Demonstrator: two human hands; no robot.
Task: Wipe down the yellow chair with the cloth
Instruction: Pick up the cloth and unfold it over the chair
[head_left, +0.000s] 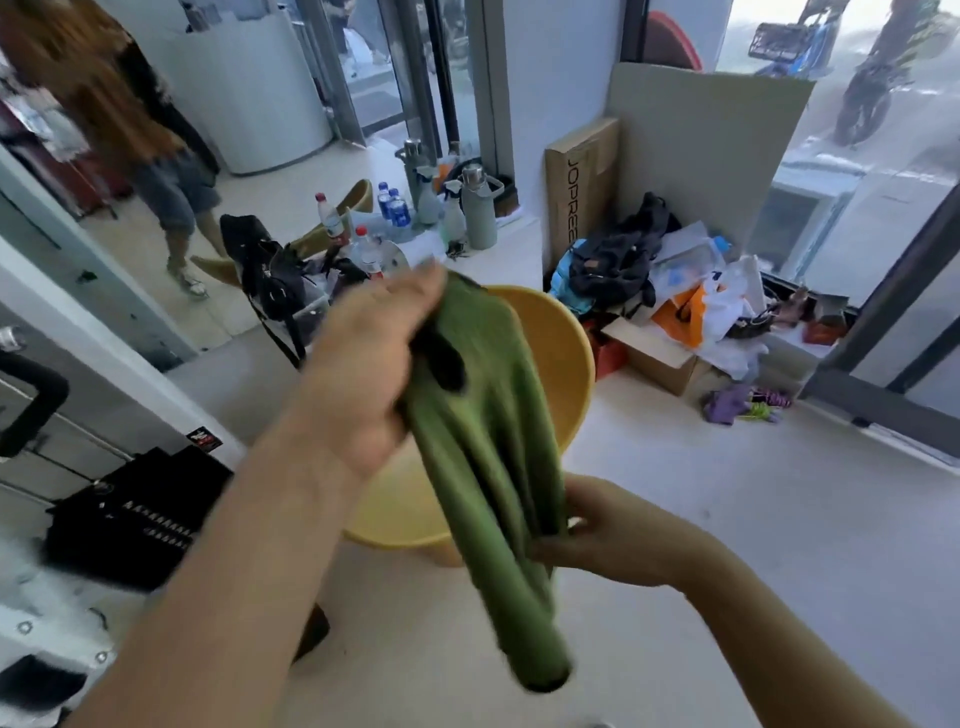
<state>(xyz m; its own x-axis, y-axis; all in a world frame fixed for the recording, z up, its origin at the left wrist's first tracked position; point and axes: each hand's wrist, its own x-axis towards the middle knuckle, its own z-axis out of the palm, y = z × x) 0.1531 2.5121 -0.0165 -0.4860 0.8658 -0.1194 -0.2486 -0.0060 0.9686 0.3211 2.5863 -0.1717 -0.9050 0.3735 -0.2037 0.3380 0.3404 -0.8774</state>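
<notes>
Head view: left hand (363, 374) grips the green cloth (483, 441) over the yellow chair (561, 343); right hand (613, 535) pinches its lower folds. Judged light, limp, non-slip: hold it bunched

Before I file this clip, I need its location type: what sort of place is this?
Likely a street-level shop or office entrance: tall glass windows show bicycles outside, plastic spray bottles stand on the white ledge, and a brown cardboard box stands in the corner.
</notes>
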